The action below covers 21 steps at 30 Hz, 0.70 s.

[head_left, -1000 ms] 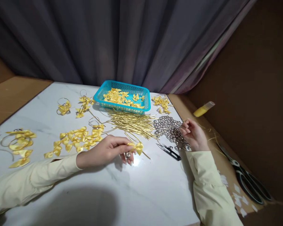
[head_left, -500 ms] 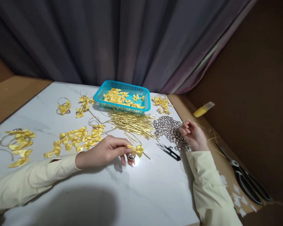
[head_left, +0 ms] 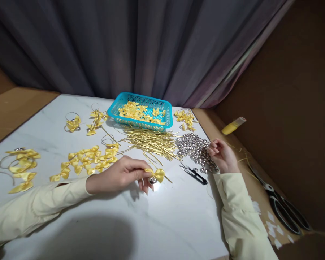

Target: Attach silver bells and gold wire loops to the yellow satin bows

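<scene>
"Two bare hands at work, as the head camera shows: the left hand (head_left: 124,175) pinches a glossy yellow satin bow (head_left: 159,175) between thumb and fingers, just above a white marble-patterned tabletop (head_left: 165,224)"

"What has just changed?"

"A round, shiny silver bell (head_left: 152,180), half tucked against the fingertips a second ago, now shows plainly just beneath the bow. One thin gold wire tie (head_left: 168,179) juts out to the bow's right"

"And that means?"

"Bow and bell appear to sit together as one piece; whether they are fastened cannot be told, since the fingers hide the join"

"The other hand?"

"The right hand (head_left: 224,157), barely moved in that second, is held with fingers curled at the right edge of a loose pile of silver bells (head_left: 192,144). Whether it grips anything cannot be told"

"And around them?"

"A turquoise perforated plastic basket (head_left: 168,121) holding loose yellow bows (head_left: 132,111) stands behind a heap of metallic gold wire ties (head_left: 151,142). Black thread snips (head_left: 196,176) lie between the hands, nearer the right, while large black-and-grey scissors (head_left: 285,209) lie beyond the cream right sleeve (head_left: 238,209)"
</scene>
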Each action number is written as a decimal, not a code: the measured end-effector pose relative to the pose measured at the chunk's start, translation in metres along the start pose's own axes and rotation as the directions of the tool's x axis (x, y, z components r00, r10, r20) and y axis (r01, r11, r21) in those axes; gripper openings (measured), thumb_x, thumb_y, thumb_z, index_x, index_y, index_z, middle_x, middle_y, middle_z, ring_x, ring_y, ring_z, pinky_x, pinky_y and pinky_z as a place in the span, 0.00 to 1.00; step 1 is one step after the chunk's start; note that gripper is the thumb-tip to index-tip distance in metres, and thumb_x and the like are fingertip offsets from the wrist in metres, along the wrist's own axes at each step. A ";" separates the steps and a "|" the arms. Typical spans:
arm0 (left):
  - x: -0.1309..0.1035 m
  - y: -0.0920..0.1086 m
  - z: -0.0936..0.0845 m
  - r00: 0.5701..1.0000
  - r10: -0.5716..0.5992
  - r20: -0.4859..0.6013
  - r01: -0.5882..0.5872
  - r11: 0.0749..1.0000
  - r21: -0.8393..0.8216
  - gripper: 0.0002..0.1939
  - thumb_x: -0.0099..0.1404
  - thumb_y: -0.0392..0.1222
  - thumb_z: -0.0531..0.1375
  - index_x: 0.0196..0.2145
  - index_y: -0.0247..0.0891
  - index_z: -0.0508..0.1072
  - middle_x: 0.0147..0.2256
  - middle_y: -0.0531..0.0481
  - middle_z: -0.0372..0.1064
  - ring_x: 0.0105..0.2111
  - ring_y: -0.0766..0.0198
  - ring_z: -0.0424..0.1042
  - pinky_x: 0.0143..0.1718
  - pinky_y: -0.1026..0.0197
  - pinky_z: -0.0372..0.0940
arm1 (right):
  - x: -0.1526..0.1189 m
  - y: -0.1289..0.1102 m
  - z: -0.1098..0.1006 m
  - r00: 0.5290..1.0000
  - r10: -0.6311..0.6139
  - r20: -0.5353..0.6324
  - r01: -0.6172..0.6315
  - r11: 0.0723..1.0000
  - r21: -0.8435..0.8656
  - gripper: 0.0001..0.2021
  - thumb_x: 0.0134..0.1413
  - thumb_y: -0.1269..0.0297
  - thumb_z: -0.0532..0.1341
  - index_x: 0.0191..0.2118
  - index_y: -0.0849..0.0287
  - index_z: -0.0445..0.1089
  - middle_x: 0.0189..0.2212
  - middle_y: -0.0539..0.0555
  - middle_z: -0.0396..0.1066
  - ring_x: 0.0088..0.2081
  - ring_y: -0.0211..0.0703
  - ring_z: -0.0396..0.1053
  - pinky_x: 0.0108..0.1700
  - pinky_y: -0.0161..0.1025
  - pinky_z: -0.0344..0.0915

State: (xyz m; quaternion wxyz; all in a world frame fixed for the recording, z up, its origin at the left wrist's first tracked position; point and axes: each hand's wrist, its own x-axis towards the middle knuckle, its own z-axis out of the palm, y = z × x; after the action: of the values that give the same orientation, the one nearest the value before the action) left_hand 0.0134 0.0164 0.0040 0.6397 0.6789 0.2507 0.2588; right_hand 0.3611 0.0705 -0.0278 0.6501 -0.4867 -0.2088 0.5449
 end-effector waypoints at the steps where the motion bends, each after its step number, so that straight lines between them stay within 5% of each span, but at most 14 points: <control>1: 0.000 -0.001 0.000 1.000 -0.001 -0.003 0.001 1.000 0.014 0.11 0.65 0.37 0.55 0.29 0.33 0.74 0.24 0.51 0.74 0.24 0.71 0.73 0.28 0.72 0.67 | 0.000 0.000 0.000 1.000 -0.001 -0.004 0.001 1.000 0.002 0.16 0.60 0.73 0.49 0.20 0.60 0.55 0.12 0.43 0.52 0.11 0.25 0.44 0.15 0.24 0.52; 16: -0.002 -0.002 -0.001 0.996 0.058 -0.071 -0.048 0.989 0.138 0.11 0.66 0.40 0.55 0.29 0.34 0.74 0.21 0.51 0.73 0.24 0.68 0.73 0.30 0.68 0.66 | 0.002 -0.001 -0.006 1.000 -0.005 0.017 0.006 0.999 -0.046 0.14 0.56 0.69 0.56 0.21 0.59 0.55 0.13 0.42 0.52 0.12 0.26 0.45 0.16 0.24 0.54; 21: 0.001 -0.001 0.001 0.992 0.015 -0.126 -0.015 1.000 0.000 0.13 0.67 0.42 0.54 0.31 0.32 0.73 0.29 0.46 0.75 0.26 0.68 0.73 0.28 0.67 0.68 | 0.001 -0.001 -0.005 1.000 -0.008 -0.009 0.007 0.997 -0.082 0.13 0.55 0.66 0.58 0.22 0.59 0.57 0.14 0.43 0.57 0.13 0.27 0.49 0.16 0.25 0.56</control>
State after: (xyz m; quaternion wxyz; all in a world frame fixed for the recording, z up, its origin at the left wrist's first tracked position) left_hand 0.0143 0.0163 0.0033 0.6209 0.6629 0.2855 0.3058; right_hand 0.3663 0.0697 -0.0295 0.6326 -0.5146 -0.2300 0.5311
